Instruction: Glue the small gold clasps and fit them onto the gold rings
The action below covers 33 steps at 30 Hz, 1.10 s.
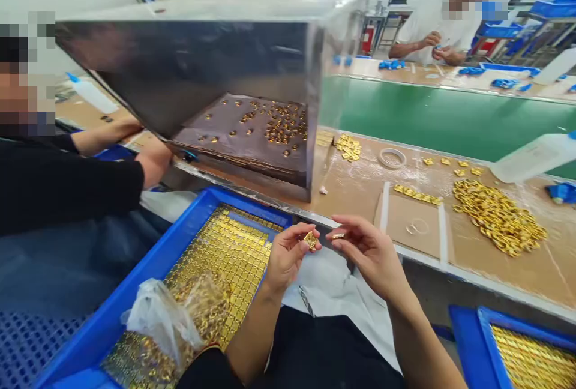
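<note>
My left hand [288, 257] pinches a small gold-coloured metal piece [310, 240] between thumb and fingertips, above my lap. Just to its right, my right hand [366, 251] holds a smaller gold piece [338, 236] by its edge; what kind of part either is, I cannot make out. The two pieces are close but apart. Below and left of my hands lies a blue tray [180, 221] with rows of square gold pieces [243, 245]. On top of them rests a clear plastic bag [164, 317] of small gold parts.
A metal-framed box [315, 101] stands on the bench, loose gold parts inside. To the right are a gold heap [499, 218], a tape roll [392, 158], a row of gold pieces [417, 195] and a white bottle [535, 158]. Co-workers sit at left and across the green belt [405, 113].
</note>
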Available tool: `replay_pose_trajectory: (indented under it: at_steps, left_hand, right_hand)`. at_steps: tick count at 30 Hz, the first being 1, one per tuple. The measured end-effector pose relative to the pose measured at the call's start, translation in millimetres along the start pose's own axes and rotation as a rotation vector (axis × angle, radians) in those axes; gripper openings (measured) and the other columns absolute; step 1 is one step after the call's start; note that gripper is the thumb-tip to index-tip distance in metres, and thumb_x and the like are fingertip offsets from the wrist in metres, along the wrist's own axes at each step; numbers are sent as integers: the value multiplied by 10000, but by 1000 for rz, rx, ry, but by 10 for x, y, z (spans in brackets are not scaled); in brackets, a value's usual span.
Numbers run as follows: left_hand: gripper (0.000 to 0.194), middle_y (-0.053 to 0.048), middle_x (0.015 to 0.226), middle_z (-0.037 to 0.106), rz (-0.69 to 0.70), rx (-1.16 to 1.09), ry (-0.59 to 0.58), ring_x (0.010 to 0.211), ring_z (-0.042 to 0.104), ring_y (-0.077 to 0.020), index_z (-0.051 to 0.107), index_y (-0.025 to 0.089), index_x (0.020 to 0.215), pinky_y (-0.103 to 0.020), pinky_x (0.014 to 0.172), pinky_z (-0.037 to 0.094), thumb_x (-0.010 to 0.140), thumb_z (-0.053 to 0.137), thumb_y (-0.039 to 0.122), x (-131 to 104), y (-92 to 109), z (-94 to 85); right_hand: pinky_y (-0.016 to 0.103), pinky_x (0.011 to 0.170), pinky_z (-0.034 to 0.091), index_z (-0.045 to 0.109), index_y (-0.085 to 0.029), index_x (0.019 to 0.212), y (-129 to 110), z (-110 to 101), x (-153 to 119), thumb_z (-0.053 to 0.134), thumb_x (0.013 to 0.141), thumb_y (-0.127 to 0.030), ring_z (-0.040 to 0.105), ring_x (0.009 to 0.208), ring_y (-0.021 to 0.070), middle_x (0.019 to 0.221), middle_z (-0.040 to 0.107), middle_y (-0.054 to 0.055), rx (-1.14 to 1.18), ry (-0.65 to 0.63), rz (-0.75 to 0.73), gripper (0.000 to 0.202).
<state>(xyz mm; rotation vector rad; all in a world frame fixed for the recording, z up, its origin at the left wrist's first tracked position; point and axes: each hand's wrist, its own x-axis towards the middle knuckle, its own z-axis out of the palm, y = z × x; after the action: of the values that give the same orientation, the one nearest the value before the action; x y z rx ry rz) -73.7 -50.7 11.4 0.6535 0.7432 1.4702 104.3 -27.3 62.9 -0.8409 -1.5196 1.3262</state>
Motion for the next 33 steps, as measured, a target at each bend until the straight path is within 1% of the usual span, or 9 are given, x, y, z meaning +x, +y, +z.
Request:
replay_pose_trajectory:
  at_steps: [2, 5, 10, 13, 17, 21, 23, 26, 33]
  left_hand:
    - [394, -37, 853, 766, -26, -16, -74, 667, 700, -121, 809, 213, 969, -224, 652, 554, 649, 949, 396, 16, -115, 154]
    - [359, -38, 873, 767, -48, -16, -168, 672, 704, -120, 799, 211, 968, -222, 651, 557, 691, 926, 400, 37, -269, 340]
    - [327, -35, 882, 762, -93, -30, -255, 679, 703, -120, 794, 200, 943, -235, 675, 565, 713, 914, 399, 109, -470, 532]
    - [353, -35, 870, 759, -146, -56, -257, 661, 686, -120, 788, 192, 941, -240, 655, 554, 696, 922, 409, 168, -564, 592]
    - [398, -46, 851, 758, -276, -70, -227, 649, 672, -122, 781, 175, 937, -253, 659, 555, 689, 919, 454, 263, -651, 630]
    - [455, -52, 818, 746, -358, -68, -174, 618, 656, -111, 774, 155, 909, -231, 612, 547, 643, 937, 486, 375, -706, 656]
    - [465, -50, 811, 743, -369, -72, -160, 610, 654, -109, 772, 158, 907, -230, 603, 551, 632, 941, 493, 419, -724, 680]
    - [461, -43, 800, 739, -356, -81, -170, 595, 653, -107, 772, 163, 902, -233, 600, 561, 636, 935, 502, 459, -742, 734]
    - [404, -37, 816, 742, -318, -95, -258, 611, 673, -104, 776, 166, 926, -206, 583, 556, 692, 914, 465, 463, -778, 855]
  right_hand:
    - [286, 683, 588, 765, -254, 1000, 22, -112, -163, 835, 837, -299, 725, 761, 182, 858, 773, 35, 167, 90, 119, 183]
    - [256, 603, 563, 789, -238, 829, 108, -218, -294, 918, 743, -366, 685, 661, 155, 769, 760, 30, 363, 182, 187, 201]
    - [214, 578, 513, 833, -282, 904, 285, -327, -396, 943, 709, -422, 602, 602, 99, 711, 709, -1, 627, 315, 218, 265]
    - [239, 605, 526, 825, -268, 932, 326, -385, -423, 944, 703, -431, 587, 608, 107, 708, 677, -6, 638, 361, 237, 305]
    - [244, 579, 518, 772, -261, 1005, 326, -465, -375, 937, 700, -443, 577, 588, 121, 686, 646, -23, 603, 384, 257, 392]
    - [263, 577, 523, 693, -233, 829, 338, -526, -275, 927, 691, -476, 572, 574, 132, 695, 650, -8, 536, 404, 295, 365]
    - [273, 580, 523, 660, -231, 786, 349, -549, -244, 924, 684, -504, 564, 576, 135, 704, 644, -5, 512, 421, 298, 393]
    - [266, 578, 510, 650, -242, 808, 359, -582, -244, 906, 710, -510, 568, 604, 135, 735, 622, -10, 524, 436, 270, 383]
    - [231, 498, 438, 602, -266, 906, 349, -646, -328, 823, 818, -486, 541, 602, 134, 743, 553, -20, 572, 431, 254, 324]
